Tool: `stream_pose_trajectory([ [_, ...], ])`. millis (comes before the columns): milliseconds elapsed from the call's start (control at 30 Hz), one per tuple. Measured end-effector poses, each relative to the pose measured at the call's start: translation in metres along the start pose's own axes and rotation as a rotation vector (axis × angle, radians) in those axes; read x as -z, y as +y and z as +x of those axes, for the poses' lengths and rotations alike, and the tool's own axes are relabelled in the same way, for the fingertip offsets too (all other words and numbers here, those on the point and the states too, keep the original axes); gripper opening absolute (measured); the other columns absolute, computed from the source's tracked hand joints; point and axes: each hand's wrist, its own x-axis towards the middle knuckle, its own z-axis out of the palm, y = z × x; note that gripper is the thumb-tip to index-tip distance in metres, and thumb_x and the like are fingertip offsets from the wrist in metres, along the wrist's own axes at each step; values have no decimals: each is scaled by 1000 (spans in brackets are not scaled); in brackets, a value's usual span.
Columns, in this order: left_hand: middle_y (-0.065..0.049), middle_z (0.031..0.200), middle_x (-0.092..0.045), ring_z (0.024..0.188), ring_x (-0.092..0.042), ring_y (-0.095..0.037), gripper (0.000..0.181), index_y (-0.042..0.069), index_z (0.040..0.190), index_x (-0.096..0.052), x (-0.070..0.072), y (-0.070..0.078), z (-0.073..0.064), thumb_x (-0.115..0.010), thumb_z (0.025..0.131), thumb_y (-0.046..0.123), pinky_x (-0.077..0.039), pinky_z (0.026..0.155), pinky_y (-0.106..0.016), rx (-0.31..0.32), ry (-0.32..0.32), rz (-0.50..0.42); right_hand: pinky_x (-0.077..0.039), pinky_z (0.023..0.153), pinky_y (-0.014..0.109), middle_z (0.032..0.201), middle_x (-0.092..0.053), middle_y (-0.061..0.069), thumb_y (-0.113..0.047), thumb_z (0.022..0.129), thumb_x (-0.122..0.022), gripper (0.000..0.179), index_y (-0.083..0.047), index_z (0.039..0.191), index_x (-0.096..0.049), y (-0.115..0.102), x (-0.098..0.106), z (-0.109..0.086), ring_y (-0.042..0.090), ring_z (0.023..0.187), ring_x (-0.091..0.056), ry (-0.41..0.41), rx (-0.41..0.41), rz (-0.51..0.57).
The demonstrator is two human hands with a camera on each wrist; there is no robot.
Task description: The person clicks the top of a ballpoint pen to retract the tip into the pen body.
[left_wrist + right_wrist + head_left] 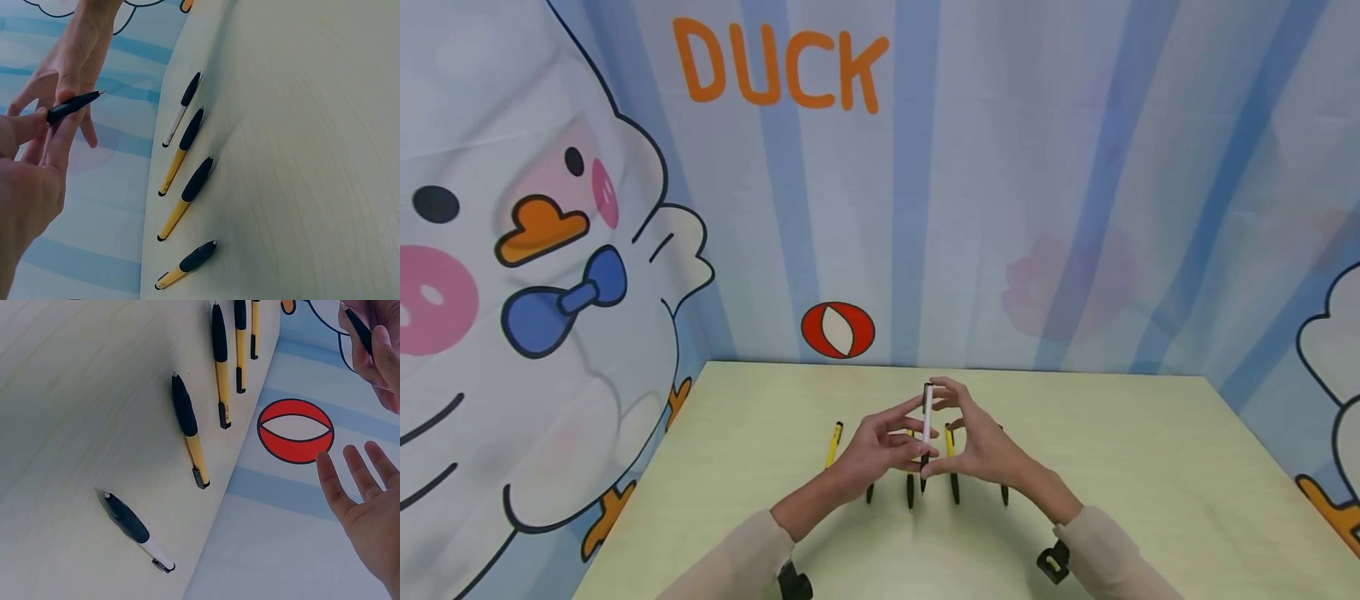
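Above the table, my left hand [867,450] pinches a white pen [927,410] with a black grip, held nearly upright with its tip down. My right hand [992,446] is close on the other side, its fingertips near the pen's top and its thumb near the tip. In the right wrist view the right hand's fingers [340,487] are spread and relaxed, apart from the held pen's black grip [358,328]. The left wrist view shows the black grip [69,108] by the left thumb, with the right hand [78,56] behind it.
Below the hands, several yellow pens [172,222] with black grips lie side by side on the pale table [1150,467]. A white pen [134,525] with a black grip lies at the row's right end. Behind the table hangs a duck-print cloth [970,167].
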Motion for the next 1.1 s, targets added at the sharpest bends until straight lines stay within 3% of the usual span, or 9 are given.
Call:
stream_pose_trajectory([
  [267, -25, 137, -63, 107, -75, -18, 74, 30, 162, -31, 2, 1, 0, -63, 100, 4, -63, 89, -45, -28, -8, 5, -58, 91, 53, 149, -49, 15, -34, 66, -97, 124, -26, 160, -17, -1, 1, 1, 36, 129, -57, -17, 21, -26],
  [400, -27, 140, -60, 113, -73, -26, 75, 32, 161, -31, 2, 1, 1, -62, 100, 2, -62, 88, -44, -43, 1, 14, -58, 91, 55, 150, -48, 16, -33, 65, -98, 124, -24, 159, -16, -2, 0, 2, 34, 129, -57, -12, 15, -8],
  [567, -28, 143, -56, 119, -69, -31, 69, 27, 160, -36, 1, 1, 0, -59, 101, -1, -63, 87, -41, -45, 2, 19, -58, 90, 59, 149, -47, 16, -28, 65, -99, 123, -18, 157, -18, -4, -2, 3, 35, 129, -55, -2, 6, 25],
  [967, -29, 136, -61, 104, -76, -19, 68, 24, 157, -43, -3, 5, 0, -64, 97, -1, -65, 80, -37, -19, 84, 19, -61, 86, 48, 135, -59, 15, -27, 60, -101, 121, -9, 152, -25, -17, -4, 10, 32, 123, -58, 39, -13, -110],
  [1100, -31, 137, -60, 103, -77, -17, 69, 24, 159, -39, -2, 4, 0, -63, 98, -1, -65, 83, -38, -12, 63, 21, -61, 87, 50, 135, -60, 14, -27, 64, -99, 117, -10, 154, -26, -15, 0, 10, 34, 125, -58, -4, -21, -69],
])
